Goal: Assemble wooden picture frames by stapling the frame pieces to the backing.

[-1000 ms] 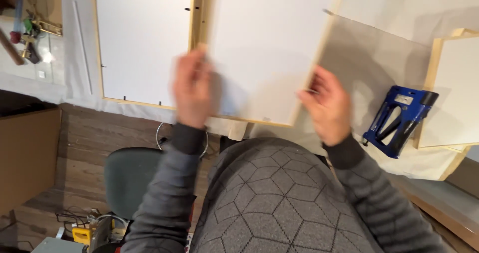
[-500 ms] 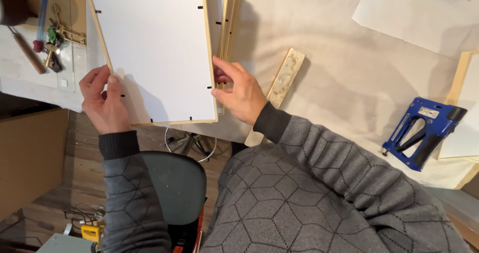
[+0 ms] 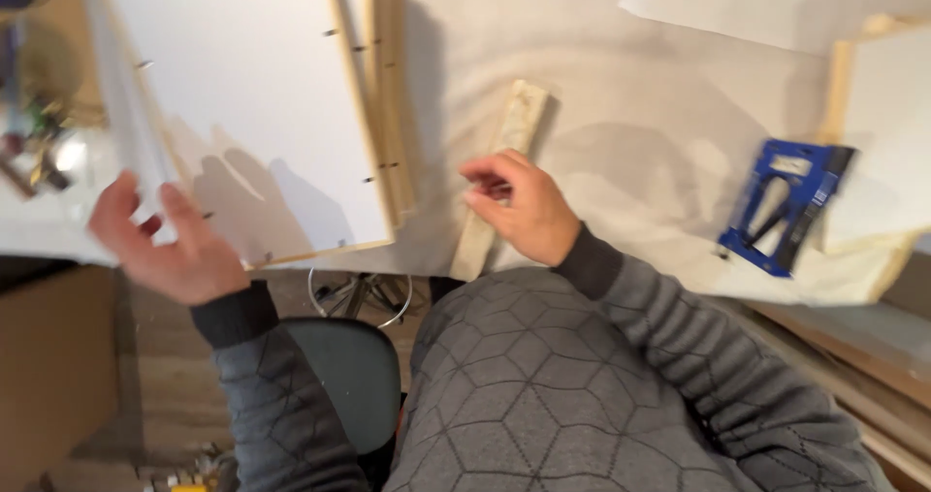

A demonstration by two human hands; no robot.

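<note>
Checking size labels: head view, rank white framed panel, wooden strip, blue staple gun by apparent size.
1. white framed panel, by far the largest.
2. wooden strip, partly hidden under the right hand.
3. blue staple gun.
Strip and gun look close in area; that order is unsure.

The framed panel (image 3: 242, 124) lies left on the table (image 3: 630, 95), the wooden strip (image 3: 504, 172) beside it, the staple gun (image 3: 786, 206) far right.

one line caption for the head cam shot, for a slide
Left hand open beside a white wood-framed panel; right hand over a wooden strip, blue staple gun nearby.

Bare cloth (image 3: 630, 133) — stapler (image 3: 786, 206) beyond
</note>
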